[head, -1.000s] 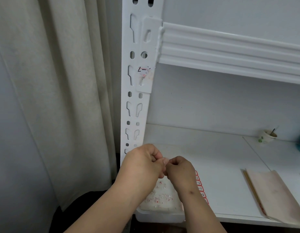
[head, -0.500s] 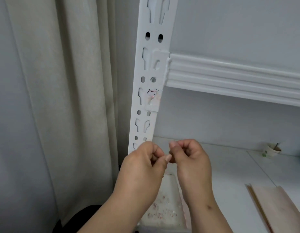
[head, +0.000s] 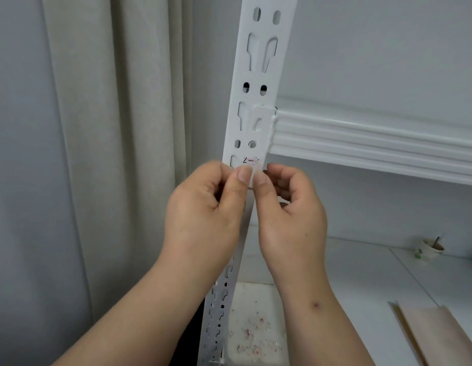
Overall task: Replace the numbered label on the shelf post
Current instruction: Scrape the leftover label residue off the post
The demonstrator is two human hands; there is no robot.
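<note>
Head view: left hand (head: 203, 220) and right hand (head: 290, 217) pinch a small label (head: 256, 169) against the shelf post (head: 258, 83).

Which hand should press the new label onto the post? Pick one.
Right, probably: the right hand has its thumb on the small label beside the old label remnant; the left hand pinches its other edge.

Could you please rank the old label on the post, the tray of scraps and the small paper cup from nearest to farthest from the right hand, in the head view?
From the right hand:
1. Old label, on the shelf post just above the fingertips.
2. Tray of scraps, below, on the lower shelf.
3. Paper cup, far right, at the back of the shelf.
</note>
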